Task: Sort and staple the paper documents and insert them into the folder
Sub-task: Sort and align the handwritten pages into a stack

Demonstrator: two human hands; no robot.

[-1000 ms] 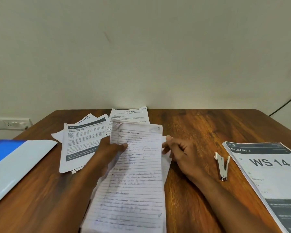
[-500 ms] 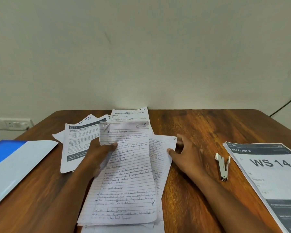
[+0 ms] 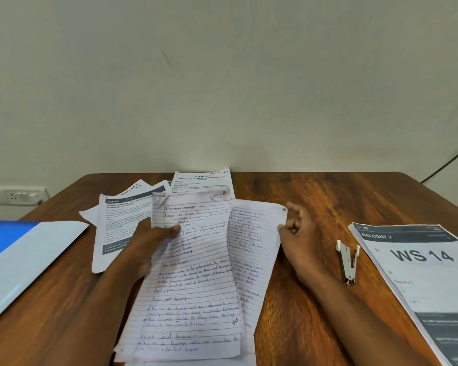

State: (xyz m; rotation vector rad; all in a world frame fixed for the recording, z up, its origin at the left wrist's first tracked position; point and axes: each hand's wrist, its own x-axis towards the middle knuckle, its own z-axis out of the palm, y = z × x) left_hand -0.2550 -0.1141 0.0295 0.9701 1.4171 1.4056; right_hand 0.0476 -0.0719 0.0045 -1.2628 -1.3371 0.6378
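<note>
A stack of lined handwritten sheets [image 3: 196, 281] lies at the middle of the wooden table [image 3: 315, 196]. My left hand [image 3: 148, 244] grips the top handwritten sheets at their left edge, thumb on top. A second handwritten sheet [image 3: 254, 241] fans out to the right. My right hand [image 3: 299, 236] pinches that sheet's right edge, fingers curled. A white stapler [image 3: 348, 262] lies to the right of my right hand. The blue and white folder [image 3: 19, 260] rests shut at the left edge.
Printed sheets headed "2946" [image 3: 117, 225] and other printed pages [image 3: 204, 180] lie behind the handwritten stack. A printed pile marked "WS 14" [image 3: 421, 276] sits at the right edge. A wall socket [image 3: 13, 195] is at far left, a black cable [image 3: 450, 159] at far right.
The top handwritten sheets shifted left in my left hand, uncovering the sheet beneath. My right hand opened and moved right, then closed on that sheet's right edge.
</note>
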